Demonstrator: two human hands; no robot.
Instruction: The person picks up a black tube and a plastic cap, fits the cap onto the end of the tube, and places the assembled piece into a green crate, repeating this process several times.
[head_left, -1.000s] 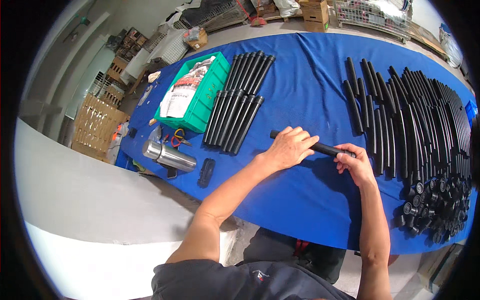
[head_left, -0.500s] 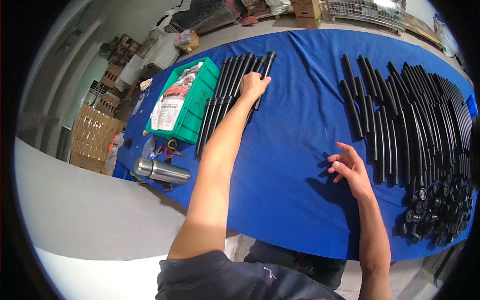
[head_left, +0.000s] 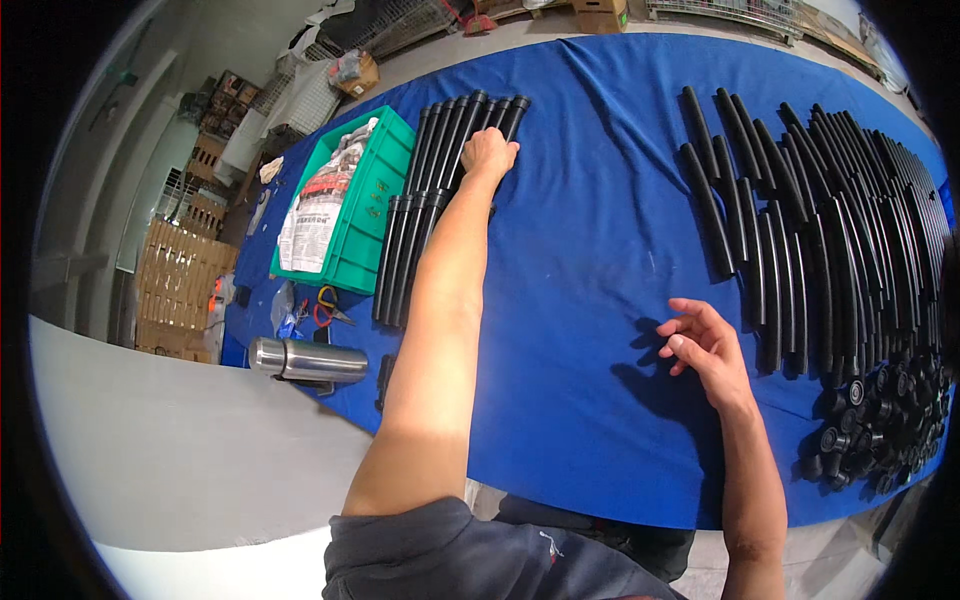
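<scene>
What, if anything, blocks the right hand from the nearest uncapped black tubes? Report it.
Nothing visible: only blue tablecloth shows between the right hand and the nearest uncapped black tubes, ahead and to its right.

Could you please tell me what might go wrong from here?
The left hand is at the closely packed capped tubes, so it might nudge neighbours out of line.
The flask is near the edge of the cloth, so the left arm might knock it off.
The loose caps are heaped near the edge too, so some could roll off.
</scene>
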